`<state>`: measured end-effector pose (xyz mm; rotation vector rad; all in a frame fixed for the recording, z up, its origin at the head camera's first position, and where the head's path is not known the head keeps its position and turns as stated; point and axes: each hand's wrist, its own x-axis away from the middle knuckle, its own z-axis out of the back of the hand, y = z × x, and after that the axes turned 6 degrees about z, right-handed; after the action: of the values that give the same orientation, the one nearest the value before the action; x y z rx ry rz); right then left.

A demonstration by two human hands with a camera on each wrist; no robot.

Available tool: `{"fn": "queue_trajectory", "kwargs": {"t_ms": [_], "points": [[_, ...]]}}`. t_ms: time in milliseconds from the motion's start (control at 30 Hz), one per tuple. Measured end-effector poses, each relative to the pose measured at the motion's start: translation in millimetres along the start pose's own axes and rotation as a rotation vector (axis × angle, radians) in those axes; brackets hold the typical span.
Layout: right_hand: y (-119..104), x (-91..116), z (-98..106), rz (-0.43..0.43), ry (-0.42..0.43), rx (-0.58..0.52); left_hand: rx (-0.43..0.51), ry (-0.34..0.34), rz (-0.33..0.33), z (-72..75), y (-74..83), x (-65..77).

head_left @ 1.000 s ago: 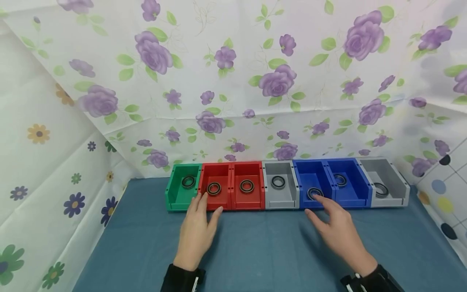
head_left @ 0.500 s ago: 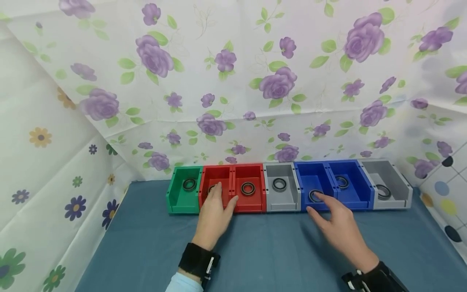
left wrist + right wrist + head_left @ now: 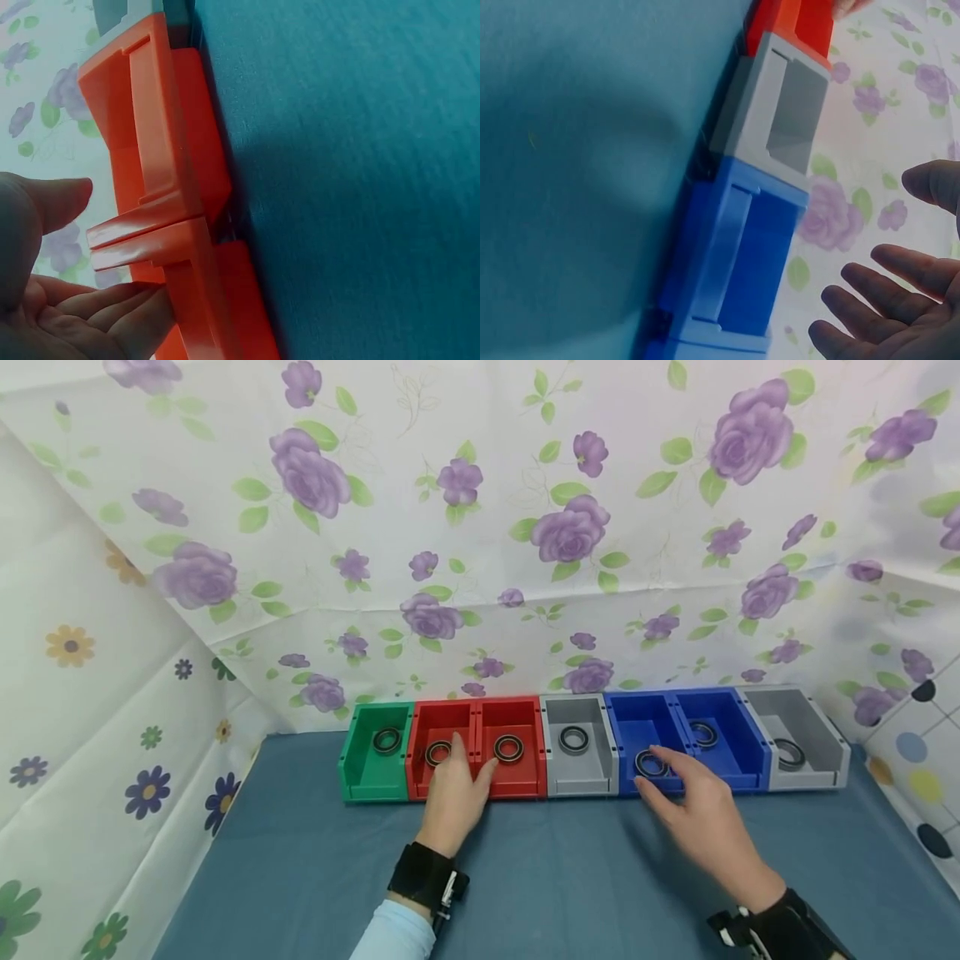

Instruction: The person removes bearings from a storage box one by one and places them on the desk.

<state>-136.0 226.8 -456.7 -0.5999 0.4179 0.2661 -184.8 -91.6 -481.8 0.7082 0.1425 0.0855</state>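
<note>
My left hand (image 3: 456, 797) reaches over the front of the two red bins, thumb spread from the fingers. Its fingers partly cover the left red bin (image 3: 437, 718), where a black bearing (image 3: 428, 755) lies. In the left wrist view, the fingers (image 3: 112, 311) dip into a red bin, and nothing shows in their grasp. Another bearing (image 3: 496, 748) is in the right red bin (image 3: 517, 777), near the thumb. My right hand (image 3: 701, 814) hovers at the left blue bin (image 3: 641, 718), fingers spread and holding nothing, its fingertips close to that bin's bearing (image 3: 638, 766).
The bins stand in one row against a flowered sheet (image 3: 480, 635). A green bin (image 3: 360, 768), a middle grey bin (image 3: 577, 778), the right blue bin (image 3: 731, 768) and an end grey bin (image 3: 795, 714) each hold one bearing. Blue cloth (image 3: 547, 877) covers the table.
My left hand has moved right, from the edge between the green and red bins to the divider between the red bins. My right hand stays nearly still at the left blue bin.
</note>
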Motion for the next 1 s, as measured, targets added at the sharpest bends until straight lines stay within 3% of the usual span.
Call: {"fn": "queue_trajectory", "kwargs": {"t_ms": [267,500,767,1000], "points": [[10,-15,26,0.001,0.034,0.04,-0.001,-0.018,0.007,0.0,3.2,-2.7],[31,-28,55,-0.02,0.061,0.106,0.011,-0.008,0.003,1.3,5.4,-3.5],[69,-39,84,-0.077,0.053,0.196,0.01,-0.018,0.008,2.1,7.4,-5.7],[113,-43,101,-0.148,-0.014,0.189,0.005,-0.011,0.006,2.7,7.9,-9.9]]}}
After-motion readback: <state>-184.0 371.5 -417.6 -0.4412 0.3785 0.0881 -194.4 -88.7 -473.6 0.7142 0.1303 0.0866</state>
